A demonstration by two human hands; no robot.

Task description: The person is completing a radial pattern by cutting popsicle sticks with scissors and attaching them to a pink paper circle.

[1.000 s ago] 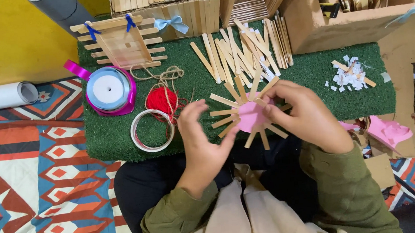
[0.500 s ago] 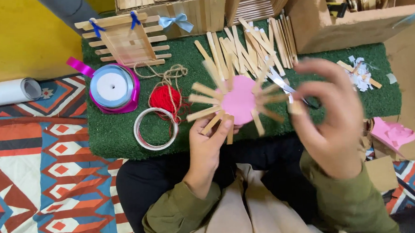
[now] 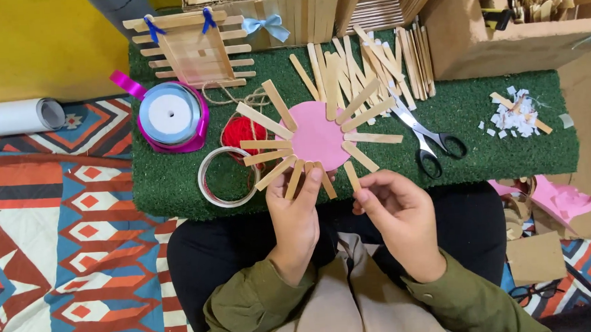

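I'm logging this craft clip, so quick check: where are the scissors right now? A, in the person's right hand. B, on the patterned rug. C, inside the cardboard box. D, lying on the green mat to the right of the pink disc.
D: the scissors lie on the green mat right of the pink disc, while the right hand pinches only a wooden stick.

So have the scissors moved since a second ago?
Yes. The scissors were in the right hand half a second ago; now they lie on the green mat, right of the pink disc.
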